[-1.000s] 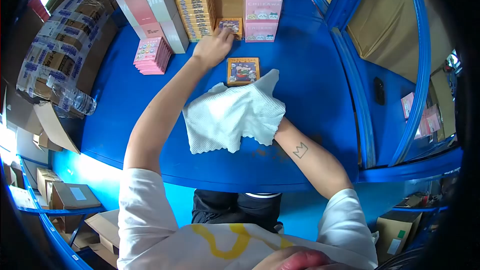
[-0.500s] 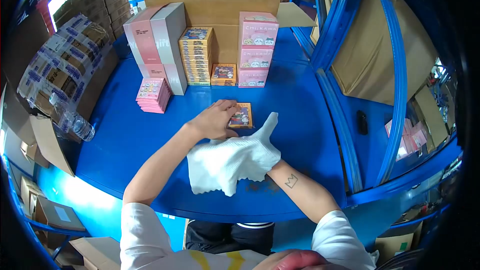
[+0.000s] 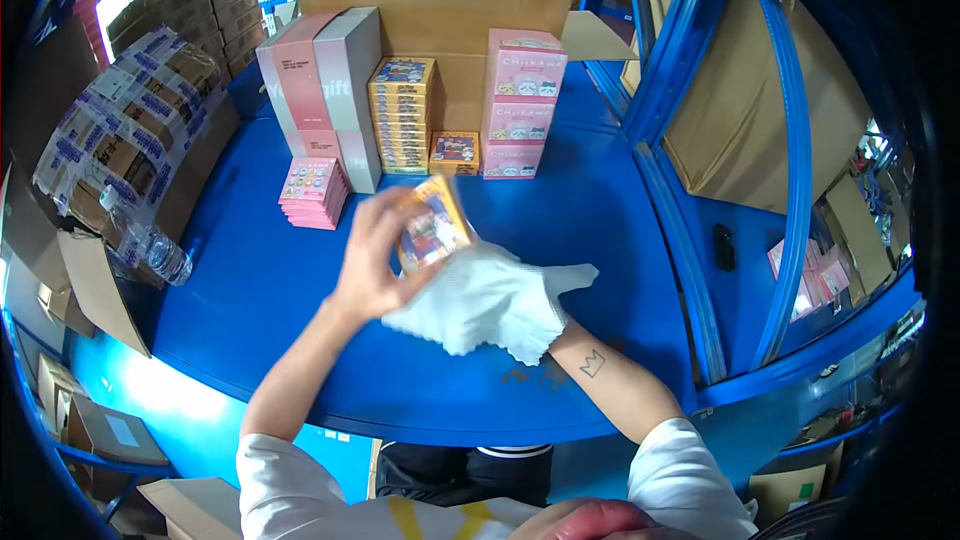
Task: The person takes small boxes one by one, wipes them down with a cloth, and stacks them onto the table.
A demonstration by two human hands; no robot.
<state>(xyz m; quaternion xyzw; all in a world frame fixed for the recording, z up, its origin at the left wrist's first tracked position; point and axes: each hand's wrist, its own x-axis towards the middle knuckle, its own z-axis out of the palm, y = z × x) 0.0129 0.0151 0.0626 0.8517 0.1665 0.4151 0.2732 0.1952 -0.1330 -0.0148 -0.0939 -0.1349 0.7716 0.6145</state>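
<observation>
A small orange box with a cartoon picture (image 3: 433, 230) is tilted up off the table, blurred by motion. My left hand (image 3: 375, 258) grips it from the left, thumb below and fingers along its upper side. A white cloth (image 3: 490, 298) drapes over my right hand (image 3: 520, 305) and meets the lower right edge of the box. The fingers under the cloth are hidden. Beyond my hands stands a stack of similar orange boxes (image 3: 402, 120), with a shorter orange pile (image 3: 455, 153) beside it.
Pink boxes (image 3: 523, 105) are stacked at the back right. A tall grey-and-pink gift box (image 3: 345, 100) stands behind a pile of flat pink packs (image 3: 313, 190). A water bottle (image 3: 165, 255) lies left. Blue rack posts (image 3: 690, 270) border the table's right side.
My left hand has lifted the orange box off the table and brought it left, towards me. The cloth-covered right hand has turned and now meets the box.
</observation>
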